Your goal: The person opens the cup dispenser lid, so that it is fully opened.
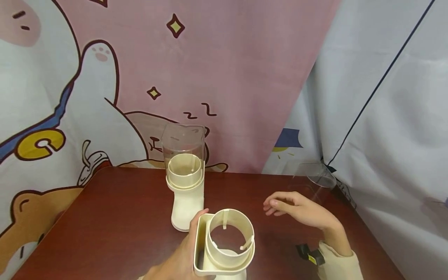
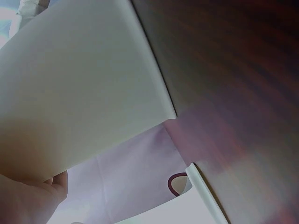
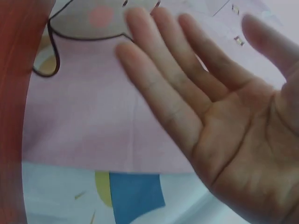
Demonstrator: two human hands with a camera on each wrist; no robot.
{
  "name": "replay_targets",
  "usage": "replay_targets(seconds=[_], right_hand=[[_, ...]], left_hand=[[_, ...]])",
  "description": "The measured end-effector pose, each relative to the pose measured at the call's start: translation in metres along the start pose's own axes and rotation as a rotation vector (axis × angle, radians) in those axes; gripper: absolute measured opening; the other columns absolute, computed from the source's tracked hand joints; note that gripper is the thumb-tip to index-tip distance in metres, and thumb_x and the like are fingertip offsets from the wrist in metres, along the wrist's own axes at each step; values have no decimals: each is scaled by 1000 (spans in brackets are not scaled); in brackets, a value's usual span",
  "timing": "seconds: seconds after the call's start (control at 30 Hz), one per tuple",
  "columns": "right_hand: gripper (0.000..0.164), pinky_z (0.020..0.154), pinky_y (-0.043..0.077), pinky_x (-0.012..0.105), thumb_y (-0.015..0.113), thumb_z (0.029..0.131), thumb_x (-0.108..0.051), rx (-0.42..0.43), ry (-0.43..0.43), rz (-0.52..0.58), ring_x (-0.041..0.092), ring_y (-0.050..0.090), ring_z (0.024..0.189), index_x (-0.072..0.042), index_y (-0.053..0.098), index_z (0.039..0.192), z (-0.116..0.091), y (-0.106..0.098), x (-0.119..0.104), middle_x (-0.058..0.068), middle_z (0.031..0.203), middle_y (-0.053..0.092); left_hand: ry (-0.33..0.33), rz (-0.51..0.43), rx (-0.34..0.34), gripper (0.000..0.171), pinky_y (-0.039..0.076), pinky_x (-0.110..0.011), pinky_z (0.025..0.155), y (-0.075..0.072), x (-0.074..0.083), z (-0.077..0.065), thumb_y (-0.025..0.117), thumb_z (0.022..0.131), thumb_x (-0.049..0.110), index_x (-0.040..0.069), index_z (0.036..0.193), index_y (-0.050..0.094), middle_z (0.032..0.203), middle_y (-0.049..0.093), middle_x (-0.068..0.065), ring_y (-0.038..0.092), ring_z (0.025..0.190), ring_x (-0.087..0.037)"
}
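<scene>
A cream plastic stand with a round, ring-shaped top is upright at the front of the table. My left hand grips it from the left side, thumb up along its back edge; the other fingers are hidden behind it in the head view. Seen from the left wrist, its smooth pale wall fills much of the picture, with part of the hand against it. My right hand is in the air to the right, holding nothing. Its fingers are spread and nearly straight in the right wrist view.
Behind stands a second cream stand topped by a clear container. Another clear container lies at the back right corner. Black tape pieces are on the dark red table near the right sleeve. Printed curtains hang around it.
</scene>
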State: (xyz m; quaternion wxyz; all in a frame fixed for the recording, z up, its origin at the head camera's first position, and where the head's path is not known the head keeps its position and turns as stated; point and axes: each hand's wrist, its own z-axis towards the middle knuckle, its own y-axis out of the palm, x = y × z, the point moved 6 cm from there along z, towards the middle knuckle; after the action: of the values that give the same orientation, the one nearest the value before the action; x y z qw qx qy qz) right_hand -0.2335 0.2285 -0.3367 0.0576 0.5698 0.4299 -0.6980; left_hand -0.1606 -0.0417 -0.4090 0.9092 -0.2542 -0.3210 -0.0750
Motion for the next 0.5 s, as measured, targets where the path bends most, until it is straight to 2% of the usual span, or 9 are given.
replay_targets(seconds=[0.13, 0.2, 0.3, 0.4, 0.47, 0.5], right_hand=[[26, 92, 57, 32, 45, 106, -15, 71, -40, -13, 22, 69, 105, -2, 65, 118, 0, -5, -9, 16, 113, 70], [25, 92, 56, 31, 47, 105, -16, 125, -38, -19, 22, 69, 105, -3, 65, 117, 1, -8, -10, 18, 112, 70], [24, 91, 57, 30, 49, 105, -17, 217, -35, -10, 19, 70, 103, -4, 66, 116, 4, -10, -10, 17, 111, 70], [25, 92, 56, 32, 47, 106, -16, 264, -77, 17, 21, 70, 105, -4, 65, 117, 10, -2, -15, 14, 113, 71], [28, 95, 55, 34, 42, 107, -15, 263, -124, 35, 25, 69, 108, -4, 64, 121, 16, 9, -23, 15, 116, 70], [30, 97, 54, 34, 40, 108, -15, 257, -151, 45, 25, 68, 111, -4, 63, 123, 18, 16, -28, 15, 119, 69]], left_hand=[[9, -13, 4, 125, 39, -25, 110, 3, 2, 4, 85, 71, 32, -8, 153, 0, 144, 43, -10, 49, 128, -15], [-9, -13, -1, 125, 38, -24, 110, 3, 2, 6, 85, 70, 29, -7, 153, 0, 143, 44, -10, 49, 128, -15], [-91, -9, -16, 127, 37, -23, 110, 1, 3, 5, 87, 68, 27, -2, 156, 0, 144, 44, -8, 49, 128, -14], [-166, -31, -34, 127, 32, -20, 112, -3, 7, 2, 87, 71, 32, 4, 158, -2, 149, 39, -5, 45, 133, -12], [-144, -20, -28, 123, 26, -18, 115, -7, 14, 2, 82, 77, 44, 2, 158, -2, 157, 30, -7, 36, 140, -12], [-104, 0, -21, 121, 22, -17, 117, -9, 18, 3, 77, 80, 50, -1, 157, -1, 160, 24, -10, 31, 144, -13]])
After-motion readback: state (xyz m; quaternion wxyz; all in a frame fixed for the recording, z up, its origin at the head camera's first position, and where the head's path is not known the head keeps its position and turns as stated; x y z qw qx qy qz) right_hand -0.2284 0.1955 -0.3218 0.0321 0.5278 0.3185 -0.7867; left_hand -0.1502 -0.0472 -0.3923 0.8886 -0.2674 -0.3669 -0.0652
